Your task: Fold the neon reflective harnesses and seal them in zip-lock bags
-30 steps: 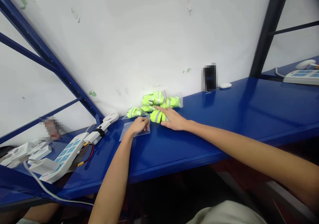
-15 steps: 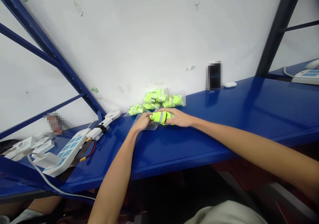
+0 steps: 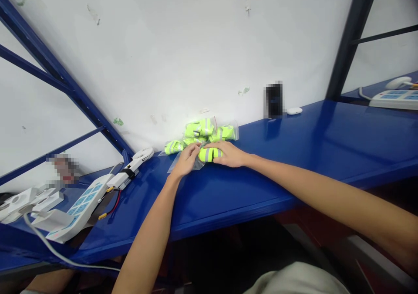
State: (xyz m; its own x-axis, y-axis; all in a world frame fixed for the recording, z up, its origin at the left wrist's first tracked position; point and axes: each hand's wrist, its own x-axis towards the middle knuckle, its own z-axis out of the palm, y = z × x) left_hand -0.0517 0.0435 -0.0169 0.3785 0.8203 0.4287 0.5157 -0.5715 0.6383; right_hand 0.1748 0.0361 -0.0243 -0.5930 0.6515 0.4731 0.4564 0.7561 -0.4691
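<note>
Between the 2 hands, a yellow-green roll (image 3: 207,155) is held by the half-curled right hand (image 3: 230,154); a clear bag (image 3: 197,165) is pinched by the nearly closed left hand (image 3: 187,160). The roll seems light and soft, best gripped around its middle.

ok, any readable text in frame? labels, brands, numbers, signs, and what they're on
None readable.
Power strip, left: any marking too small.
Dark object by the wall: pixelated.
Reddish object, left: pixelated.
Yellow-green bundle at the right hand: no lettering discernible.
Bagged bundles behind: same.
</note>
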